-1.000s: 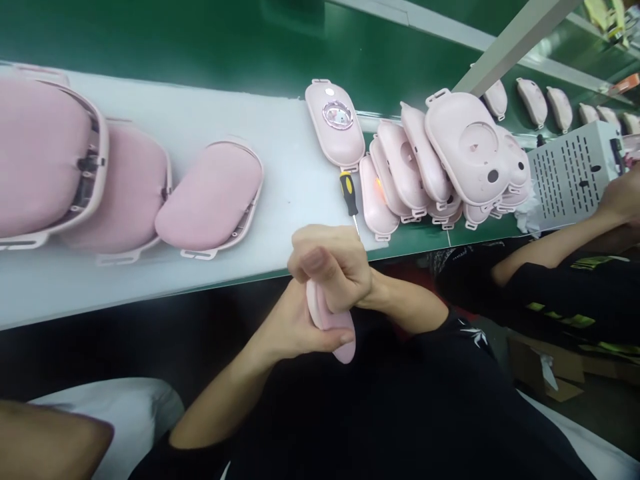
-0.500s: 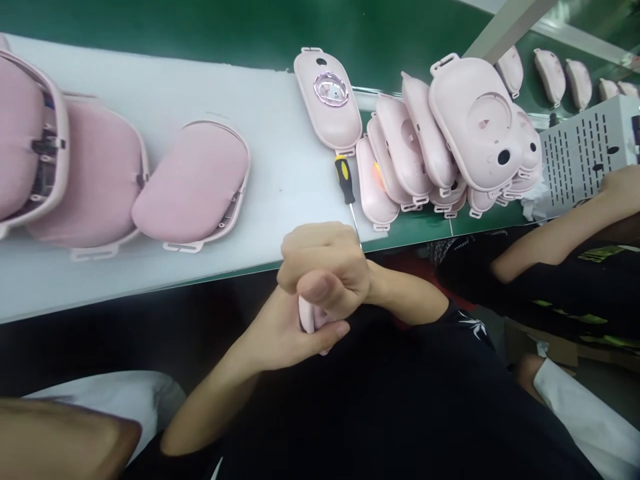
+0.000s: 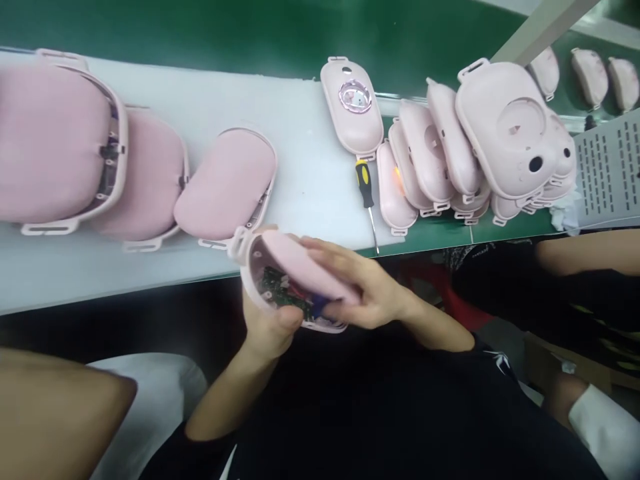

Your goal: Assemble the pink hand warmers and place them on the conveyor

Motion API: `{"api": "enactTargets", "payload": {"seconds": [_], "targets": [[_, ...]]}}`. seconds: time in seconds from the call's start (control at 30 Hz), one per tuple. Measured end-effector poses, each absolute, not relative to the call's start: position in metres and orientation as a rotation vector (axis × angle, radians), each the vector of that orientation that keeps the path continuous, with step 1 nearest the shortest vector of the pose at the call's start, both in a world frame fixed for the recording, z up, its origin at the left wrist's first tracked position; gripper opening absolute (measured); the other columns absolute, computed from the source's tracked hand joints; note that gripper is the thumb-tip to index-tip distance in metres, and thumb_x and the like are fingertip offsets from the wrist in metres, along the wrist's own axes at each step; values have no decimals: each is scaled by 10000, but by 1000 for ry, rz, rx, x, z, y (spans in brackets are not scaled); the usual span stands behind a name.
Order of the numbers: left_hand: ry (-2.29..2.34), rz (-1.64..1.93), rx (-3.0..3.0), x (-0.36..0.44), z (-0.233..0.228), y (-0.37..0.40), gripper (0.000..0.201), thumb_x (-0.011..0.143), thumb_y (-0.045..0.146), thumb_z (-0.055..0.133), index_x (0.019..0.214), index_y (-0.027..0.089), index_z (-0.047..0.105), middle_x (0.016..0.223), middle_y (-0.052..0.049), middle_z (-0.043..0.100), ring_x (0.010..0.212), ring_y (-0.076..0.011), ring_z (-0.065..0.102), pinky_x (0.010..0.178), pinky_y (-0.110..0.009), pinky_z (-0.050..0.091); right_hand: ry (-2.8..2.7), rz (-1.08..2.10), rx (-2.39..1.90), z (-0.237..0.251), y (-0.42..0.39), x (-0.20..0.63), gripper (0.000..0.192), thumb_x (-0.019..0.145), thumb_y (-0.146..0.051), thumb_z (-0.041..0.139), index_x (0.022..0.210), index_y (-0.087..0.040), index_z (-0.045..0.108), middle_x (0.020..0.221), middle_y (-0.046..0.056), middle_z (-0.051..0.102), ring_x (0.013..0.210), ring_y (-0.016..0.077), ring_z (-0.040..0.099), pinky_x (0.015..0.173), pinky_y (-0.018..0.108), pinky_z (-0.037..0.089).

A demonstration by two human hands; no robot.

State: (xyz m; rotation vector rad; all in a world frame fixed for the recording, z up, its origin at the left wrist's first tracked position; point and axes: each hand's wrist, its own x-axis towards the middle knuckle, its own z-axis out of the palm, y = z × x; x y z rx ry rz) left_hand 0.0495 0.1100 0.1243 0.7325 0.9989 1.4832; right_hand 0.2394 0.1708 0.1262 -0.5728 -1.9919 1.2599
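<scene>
Looking down on a pink case held ajar at the edge of the counter, slanting lengthwise from a tab at upper left to lower right; clasped by its shell in the left grip, pinched by its cover in the right grip.

I can't make out a single word or number from here. A white mark sits on the wearer's black sleeve, right of centre and low, more emblem than letters. Pale script runs over dark cloth at the right, too small to read. Upper centre, a pink case shows a tiny printed figure, no lettering I can read.
</scene>
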Motion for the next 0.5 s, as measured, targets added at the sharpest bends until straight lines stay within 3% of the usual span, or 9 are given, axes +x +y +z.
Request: {"api": "enactTargets", "payload": {"seconds": [0.07, 0.17, 0.33, 0.5], "targets": [[959, 1453, 739, 55, 124, 110, 754, 738, 763, 953, 1331, 345, 750, 1272, -87, 784, 1293, -390, 739, 1040, -546, 700, -1922, 1416, -591, 123, 165, 250, 732, 1148, -577, 570, 1768, -225, 406, 1753, 155, 561, 1607, 303, 595, 1342, 446, 501], [914, 1396, 756, 57, 122, 111, 756, 786, 748, 923, 1365, 301, 731, 1247, -114, 786, 1309, -423, 737, 1025, -571, 699, -1941, 1435, -709, 125, 161, 262, 726, 1146, -535, 601, 1778, -236, 409, 1738, 127, 590, 1558, 285, 648, 1330, 405, 511], [994, 1387, 825, 51, 113, 109, 773, 809, 778, 909, 1411, 339, 704, 1289, -51, 753, 1234, -351, 760, 1027, -493, 671, -2102, 1236, -669, 130, 159, 259, 766, 1157, -480, 601, 1828, -312, 272, 1810, 88, 501, 1618, 215, 590, 1333, 341, 513], [1027, 1455, 824, 50, 106, 109, 799, 811, 748, 933, 1445, 320, 703, 1317, -74, 707, 1162, -271, 728, 1001, -382, 650, -2184, 1083, -712, 127, 155, 251, 781, 1158, -462, 597, 1834, -288, 246, 1801, 95, 513, 1624, 210, 582, 1313, 331, 538]]}}
